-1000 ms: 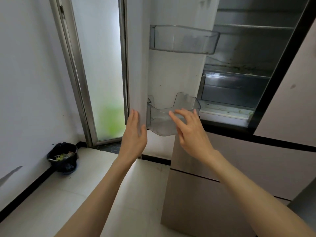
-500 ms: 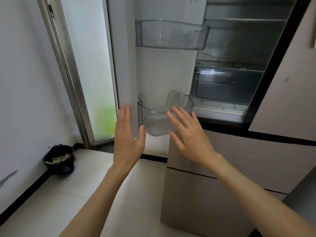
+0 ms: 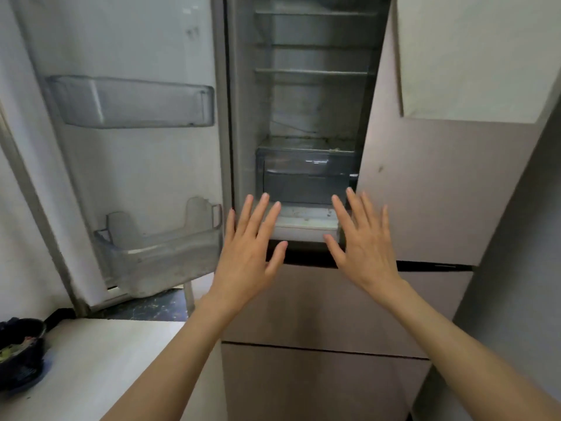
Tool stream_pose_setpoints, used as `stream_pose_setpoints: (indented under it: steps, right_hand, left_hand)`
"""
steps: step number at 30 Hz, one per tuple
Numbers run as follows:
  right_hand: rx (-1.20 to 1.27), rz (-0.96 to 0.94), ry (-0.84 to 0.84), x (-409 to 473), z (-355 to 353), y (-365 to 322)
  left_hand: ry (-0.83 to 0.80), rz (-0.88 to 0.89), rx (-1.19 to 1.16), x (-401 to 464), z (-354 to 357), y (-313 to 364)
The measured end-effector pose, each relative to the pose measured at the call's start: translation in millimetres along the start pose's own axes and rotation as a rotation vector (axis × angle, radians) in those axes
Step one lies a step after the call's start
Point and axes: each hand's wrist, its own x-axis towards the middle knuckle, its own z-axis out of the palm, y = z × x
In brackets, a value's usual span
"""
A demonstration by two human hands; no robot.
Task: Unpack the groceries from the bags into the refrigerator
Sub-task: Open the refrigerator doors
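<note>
The refrigerator [image 3: 440, 192] stands in front of me with its left door [image 3: 127, 165] swung wide open. Inside I see glass shelves [image 3: 312, 72] and a clear drawer [image 3: 303, 177] at the bottom; nothing lies on them. The door carries an upper bin [image 3: 133, 101] and a lower bin [image 3: 158, 256], both holding nothing. My left hand [image 3: 249, 253] and my right hand [image 3: 364, 247] are raised side by side in front of the compartment's lower edge, fingers straight and spread, holding nothing. No grocery bags are in view.
The right refrigerator door [image 3: 455, 147] is closed, with drawer fronts [image 3: 318, 323] below the open compartment. A black bin [image 3: 18, 350] with scraps sits on the pale floor [image 3: 100, 360] at lower left, beside a white wall [image 3: 12, 238].
The view has swung right from the door's bins to the open compartment. Both hands moved right and apart, from beside the lower door bin to the compartment's front edge.
</note>
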Motion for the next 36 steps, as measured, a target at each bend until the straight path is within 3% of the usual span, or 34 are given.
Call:
stream_pose_setpoints:
  steps: [4,7,15,20,29,36]
  right_hand:
    - [-0.035,0.103,-0.031,13.2,2.0,62.9]
    - [-0.053,0.170,-0.082,22.8,8.7,95.1]
    - [-0.020,0.280,-0.064,33.3,51.6,118.7]
    - [-0.038,0.309,-0.014,32.1,63.8,118.8]
    - [0.030,0.425,0.020,34.0,70.9,101.5]
    - [0.086,0.464,-0.068,28.9,56.0,88.8]
  left_hand:
    - [-0.213,0.020,-0.020,50.4,48.1,34.6]
    - [-0.317,-0.022,-0.164,87.0,72.8,50.5]
    - [-0.382,-0.236,-0.852,170.3,111.7,74.9]
    - [-0.398,-0.234,-1.129,191.6,121.6,72.1]
    - [-0.382,-0.260,-1.254,196.8,130.6,64.2]
    - [-0.362,-0.261,-1.238,186.9,121.7,66.3]
